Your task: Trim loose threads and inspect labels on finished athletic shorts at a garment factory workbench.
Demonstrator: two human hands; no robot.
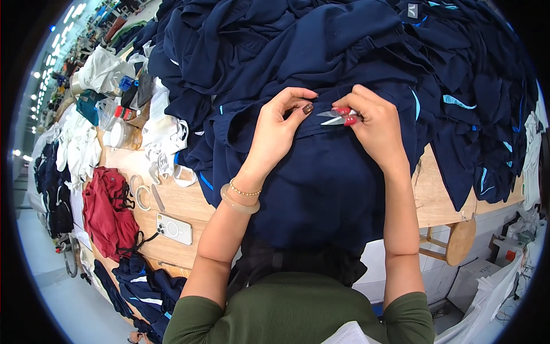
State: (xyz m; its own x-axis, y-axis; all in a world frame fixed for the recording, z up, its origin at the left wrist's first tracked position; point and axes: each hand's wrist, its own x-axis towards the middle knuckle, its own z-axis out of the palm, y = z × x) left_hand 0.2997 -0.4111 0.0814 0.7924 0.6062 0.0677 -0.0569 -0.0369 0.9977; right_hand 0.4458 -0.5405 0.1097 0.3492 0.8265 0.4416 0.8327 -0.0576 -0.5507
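Observation:
A navy blue garment (321,178) lies spread over the wooden table's (435,195) front edge and hangs toward my lap. My left hand (281,129) pinches a fold of its fabric near a seam, fingers bent down onto the cloth. My right hand (372,123) holds small red-handled thread snips (338,116), their metal blades pointing left toward my left fingertips, just above the seam. Both hands are a few centimetres apart on the same garment.
A big heap of navy garments with light blue trim (344,40) fills the table behind. On the left lie a white phone (173,228), tape rolls (141,195), a red cloth bag (109,212), white fabric (163,137) and a plastic jar (123,135). A round stool (458,241) stands at right.

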